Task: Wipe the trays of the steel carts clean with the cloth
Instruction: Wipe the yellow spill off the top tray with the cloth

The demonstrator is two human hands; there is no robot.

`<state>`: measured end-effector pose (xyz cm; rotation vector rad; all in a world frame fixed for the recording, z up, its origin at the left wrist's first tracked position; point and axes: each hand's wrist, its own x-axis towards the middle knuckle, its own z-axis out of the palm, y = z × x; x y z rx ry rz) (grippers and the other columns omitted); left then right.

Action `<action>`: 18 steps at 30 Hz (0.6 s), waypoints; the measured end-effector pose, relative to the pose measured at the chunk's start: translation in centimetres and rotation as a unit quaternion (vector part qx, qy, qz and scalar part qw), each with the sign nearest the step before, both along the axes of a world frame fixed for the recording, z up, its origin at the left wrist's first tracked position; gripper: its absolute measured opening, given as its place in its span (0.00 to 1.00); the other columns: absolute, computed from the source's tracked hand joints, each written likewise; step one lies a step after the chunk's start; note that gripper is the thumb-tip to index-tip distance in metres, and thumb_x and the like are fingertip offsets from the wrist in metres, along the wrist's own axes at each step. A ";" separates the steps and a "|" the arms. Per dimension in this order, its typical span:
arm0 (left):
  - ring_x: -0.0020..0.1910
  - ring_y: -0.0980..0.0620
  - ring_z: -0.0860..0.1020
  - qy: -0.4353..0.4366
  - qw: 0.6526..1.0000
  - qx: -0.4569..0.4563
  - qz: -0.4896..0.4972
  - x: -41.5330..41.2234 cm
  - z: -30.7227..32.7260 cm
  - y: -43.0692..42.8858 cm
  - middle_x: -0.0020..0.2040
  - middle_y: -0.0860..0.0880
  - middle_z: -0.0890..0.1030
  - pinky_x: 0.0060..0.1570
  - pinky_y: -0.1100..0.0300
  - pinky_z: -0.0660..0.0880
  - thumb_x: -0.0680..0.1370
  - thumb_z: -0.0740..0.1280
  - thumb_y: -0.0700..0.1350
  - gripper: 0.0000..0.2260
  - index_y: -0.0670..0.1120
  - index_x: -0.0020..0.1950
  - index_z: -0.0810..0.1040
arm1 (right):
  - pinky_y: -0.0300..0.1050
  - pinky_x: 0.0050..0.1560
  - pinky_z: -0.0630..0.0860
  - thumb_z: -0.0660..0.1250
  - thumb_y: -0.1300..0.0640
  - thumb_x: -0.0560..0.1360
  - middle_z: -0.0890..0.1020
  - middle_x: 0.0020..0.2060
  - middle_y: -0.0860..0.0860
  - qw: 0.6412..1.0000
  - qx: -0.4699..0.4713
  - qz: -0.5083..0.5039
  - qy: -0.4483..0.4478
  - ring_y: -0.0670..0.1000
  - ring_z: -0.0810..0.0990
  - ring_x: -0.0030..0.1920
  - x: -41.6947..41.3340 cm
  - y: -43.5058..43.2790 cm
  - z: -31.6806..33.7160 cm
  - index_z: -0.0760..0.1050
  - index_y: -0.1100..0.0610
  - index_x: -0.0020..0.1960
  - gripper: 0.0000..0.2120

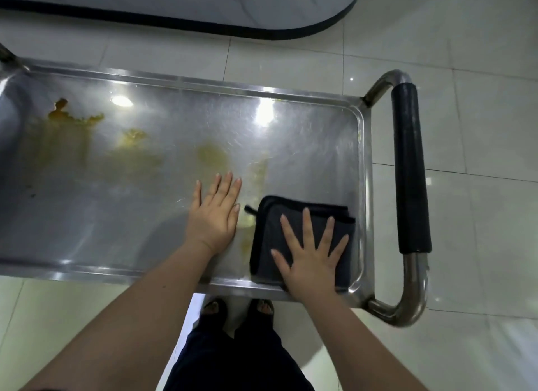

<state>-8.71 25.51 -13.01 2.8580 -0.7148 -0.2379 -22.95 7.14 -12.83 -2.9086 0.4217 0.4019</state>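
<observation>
The person is leaning over the steel cart (414, 288) and its tray (116, 204). The right hand (313, 254) is pressing flat, fingers spread, on the folded dark cloth (266, 239), which is lying in the tray's near right corner, beside the black-gripped handle (410, 172). The left hand (215, 213) is resting palm-down on bare steel just beside the cloth, grasping nothing. Yellow-brown stains (72, 120) are showing across the tray's left and middle.
</observation>
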 end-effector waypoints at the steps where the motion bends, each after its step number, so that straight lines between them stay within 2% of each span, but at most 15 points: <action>1: 0.78 0.49 0.53 0.007 1.000 0.007 0.001 0.0 -0.1 0.0 0.79 0.50 0.55 0.76 0.44 0.43 0.82 0.46 0.53 0.26 0.49 0.79 0.58 | 0.77 0.69 0.41 0.41 0.29 0.77 0.47 0.80 0.50 1.000 -0.001 0.008 -0.004 0.69 0.41 0.76 -1.8 0.8 0.0 0.44 0.37 0.78 0.32; 3: 0.79 0.51 0.49 0.018 1.000 0.023 0.003 -0.1 -0.2 0.1 0.79 0.51 0.51 0.76 0.45 0.40 0.81 0.42 0.55 0.27 0.50 0.80 0.53 | 0.77 0.68 0.45 0.44 0.30 0.78 0.52 0.80 0.51 1.000 -0.011 0.017 -0.002 0.70 0.45 0.76 -3.4 1.4 0.0 0.49 0.39 0.79 0.32; 6: 0.78 0.53 0.42 0.041 0.999 0.023 0.007 0.0 0.1 0.1 0.79 0.53 0.46 0.75 0.46 0.36 0.80 0.38 0.56 0.28 0.52 0.80 0.48 | 0.77 0.68 0.43 0.44 0.30 0.78 0.52 0.80 0.52 1.000 -0.027 0.015 0.004 0.70 0.45 0.76 -2.5 1.2 0.3 0.49 0.39 0.79 0.32; 10: 0.76 0.55 0.35 0.073 0.997 -0.013 -0.011 1.3 1.3 0.5 0.79 0.52 0.43 0.75 0.49 0.33 0.82 0.41 0.54 0.26 0.51 0.80 0.46 | 0.77 0.68 0.42 0.44 0.30 0.77 0.51 0.80 0.51 0.999 -0.033 0.001 0.028 0.70 0.44 0.76 -1.1 1.2 0.5 0.48 0.39 0.79 0.32; 13: 0.78 0.50 0.39 0.065 0.997 -0.023 -0.033 4.0 2.2 1.9 0.80 0.49 0.46 0.76 0.47 0.36 0.85 0.47 0.50 0.24 0.49 0.80 0.49 | 0.77 0.68 0.41 0.43 0.30 0.77 0.51 0.80 0.50 0.999 -0.036 -0.004 0.039 0.70 0.44 0.76 -0.9 1.3 0.6 0.48 0.38 0.79 0.32; 18: 0.79 0.46 0.43 0.060 0.997 0.019 -0.033 9.9 2.1 3.9 0.81 0.48 0.47 0.75 0.44 0.38 0.84 0.49 0.50 0.24 0.47 0.80 0.50 | 0.78 0.68 0.45 0.44 0.29 0.77 0.50 0.80 0.50 0.998 -0.046 -0.015 0.048 0.69 0.44 0.77 -0.8 1.6 1.0 0.49 0.39 0.79 0.32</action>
